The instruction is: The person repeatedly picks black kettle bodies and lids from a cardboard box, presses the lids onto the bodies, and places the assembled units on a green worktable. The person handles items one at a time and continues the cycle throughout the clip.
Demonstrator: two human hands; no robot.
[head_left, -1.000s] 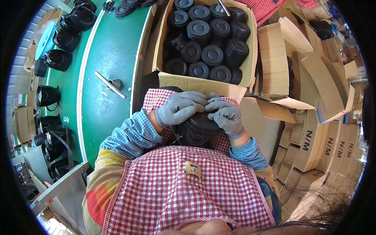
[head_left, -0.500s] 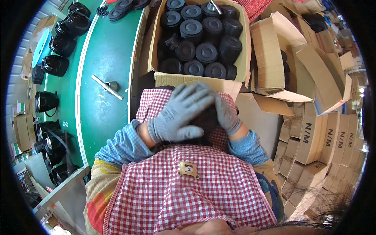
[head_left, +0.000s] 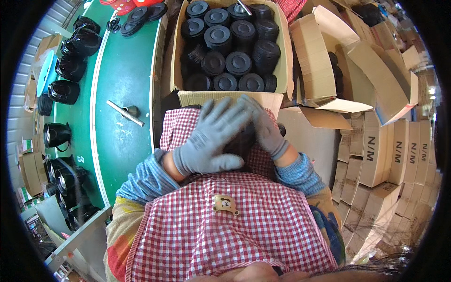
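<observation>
Smooth green tabletop [head_left: 123, 70] flanks gloved left hand [head_left: 209, 143] and right hand [head_left: 268, 129], flattened over a dark object [head_left: 244, 143]

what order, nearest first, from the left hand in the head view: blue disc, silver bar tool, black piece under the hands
1. Black piece, partly beneath the left hand
2. Silver bar tool, on the green table leftward
3. Blue disc, far left

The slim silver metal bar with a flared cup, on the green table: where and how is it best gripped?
Probably the lower-right end of the slim silver metal bar, from above and the right, pinched across its narrow width: that straight end juts clear of the flared metal cup.
</observation>
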